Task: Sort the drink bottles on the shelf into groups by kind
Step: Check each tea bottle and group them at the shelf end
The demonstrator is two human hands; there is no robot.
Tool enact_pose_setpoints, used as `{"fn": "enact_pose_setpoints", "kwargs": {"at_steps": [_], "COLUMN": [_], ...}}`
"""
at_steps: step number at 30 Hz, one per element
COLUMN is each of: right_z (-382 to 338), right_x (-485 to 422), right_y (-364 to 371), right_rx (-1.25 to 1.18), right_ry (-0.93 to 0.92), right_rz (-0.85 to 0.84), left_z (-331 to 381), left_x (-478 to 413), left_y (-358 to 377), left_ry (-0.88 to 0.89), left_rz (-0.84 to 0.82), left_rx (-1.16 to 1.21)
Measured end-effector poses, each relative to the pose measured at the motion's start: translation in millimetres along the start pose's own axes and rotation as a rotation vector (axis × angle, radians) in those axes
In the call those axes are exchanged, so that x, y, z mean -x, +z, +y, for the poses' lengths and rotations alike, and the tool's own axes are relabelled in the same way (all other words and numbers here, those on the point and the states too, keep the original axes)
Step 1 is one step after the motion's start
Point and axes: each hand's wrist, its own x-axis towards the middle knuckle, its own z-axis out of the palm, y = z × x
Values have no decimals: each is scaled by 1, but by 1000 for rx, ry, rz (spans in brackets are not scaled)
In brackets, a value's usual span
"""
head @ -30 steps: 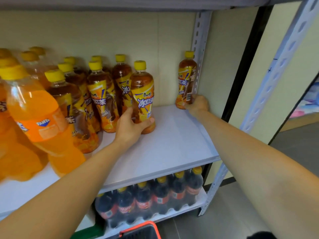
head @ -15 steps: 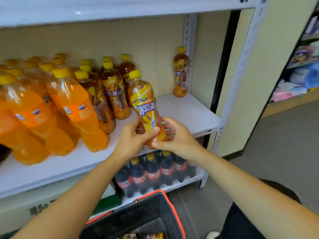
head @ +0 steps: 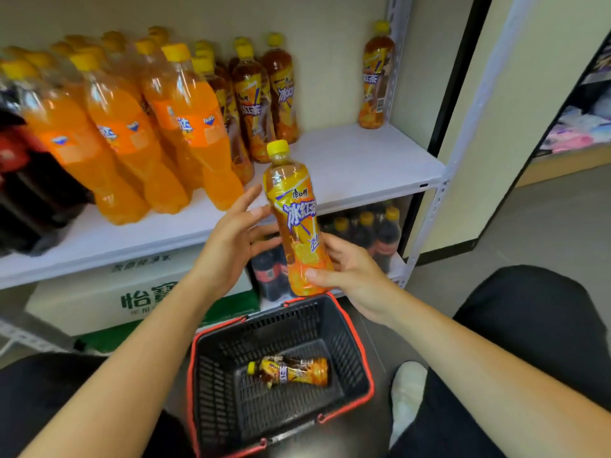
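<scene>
Right hand (head: pixel 347 269) is gripping a tea bottle (head: pixel 297 219), fingers (head: pixel 319 274) clamped round its base, above the basket (head: pixel 370 385) at 6 o'clock; left hand (head: pixel 231 236) is hovering beside, fingers apart; sorting looks barely begun, teas (head: pixel 254 94) mingling with orange sodas (head: pixel 195 133) at 11 o'clock.

The nearest tea bottle (head: pixel 297 219) reads 冰红茶, orange soda bottles (head: pixel 195 127) FANTA, the carton (head: pixel 99 292) 怡寶.

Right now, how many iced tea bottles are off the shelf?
2. One iced tea bottle is gripped nearly upright by the right hand above the basket; the other bottle lies on its side inside it. None seems hidden.
</scene>
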Motion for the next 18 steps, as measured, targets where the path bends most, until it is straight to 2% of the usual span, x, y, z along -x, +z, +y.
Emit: {"fn": "enact_pose_setpoints", "kwargs": {"at_steps": [3, 7, 10, 13, 16, 18], "right_z": [10, 22, 27, 35, 39, 39], "right_x": [2, 1, -4, -6, -8, -8], "right_y": [2, 11, 17, 17, 16, 15], "right_rx": [-34, -124, -114, -38, -70, -113], "right_ry": [106, 207, 230, 183, 159, 178], "right_rz": [-117, -172, -127, -2, 110, 107], "left_z": [-7, -9, -15, -22, -22, -19], "left_x": [8, 10, 12, 15, 15, 14], "left_y": [-9, -17, -21, -15, -15, -17], "left_ry": [1, 3, 9, 20, 31, 12], "left_rz": [-67, 8, 68, 127, 163, 142], "left_rx": [-4, -24, -68, -101, -98, -68]}}
